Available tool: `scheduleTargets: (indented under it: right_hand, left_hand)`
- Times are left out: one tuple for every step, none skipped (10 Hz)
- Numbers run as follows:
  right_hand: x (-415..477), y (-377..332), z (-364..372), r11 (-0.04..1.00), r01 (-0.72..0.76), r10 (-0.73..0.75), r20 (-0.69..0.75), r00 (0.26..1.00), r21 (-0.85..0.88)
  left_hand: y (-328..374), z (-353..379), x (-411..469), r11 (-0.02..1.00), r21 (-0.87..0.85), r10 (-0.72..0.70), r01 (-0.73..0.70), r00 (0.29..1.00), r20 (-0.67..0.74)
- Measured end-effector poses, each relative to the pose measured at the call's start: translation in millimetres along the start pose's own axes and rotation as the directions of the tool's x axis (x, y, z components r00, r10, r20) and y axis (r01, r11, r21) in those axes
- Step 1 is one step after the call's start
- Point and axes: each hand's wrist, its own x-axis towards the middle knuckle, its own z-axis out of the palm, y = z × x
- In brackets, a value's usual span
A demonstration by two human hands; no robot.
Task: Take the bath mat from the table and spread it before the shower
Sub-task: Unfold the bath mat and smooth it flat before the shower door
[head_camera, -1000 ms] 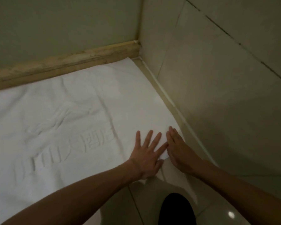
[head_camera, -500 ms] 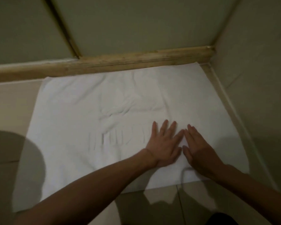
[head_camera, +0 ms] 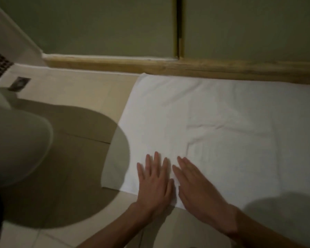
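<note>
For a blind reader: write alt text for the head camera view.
The left hand and right hand lie flat, side by side, on the near edge of a white bath mat spread on the tiled floor. The mat's far edge lies along a wooden sill.

The left hand (head_camera: 154, 183) and right hand (head_camera: 197, 188) slid flat along the mat (head_camera: 231, 104), from its near right corner toward its left.

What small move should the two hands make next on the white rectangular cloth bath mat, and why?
Probably slide the flat left hand and right hand rightward along the white cloth bath mat: creases show near its middle, unsmoothed.
</note>
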Motion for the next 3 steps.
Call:
scheduleTargets:
  right_hand:
    - [21, -30, 7, 0.998, 0.067, -0.067, 0.13, 0.989, 0.002]
    - [38, -45, 18, 0.992, 0.129, -0.125, 0.197, 0.972, -0.006]
    - [48, -51, 28, 0.989, 0.138, -0.124, 0.226, 0.966, -0.051]
  left_hand:
    - [-32, 4, -18, 0.984, -0.057, -0.169, 0.169, 0.986, -0.002]
    - [-58, 4, -23, 0.948, -0.133, -0.294, 0.288, 0.955, -0.028]
    - [-77, 4, -21, 0.934, -0.146, -0.334, 0.327, 0.942, -0.03]
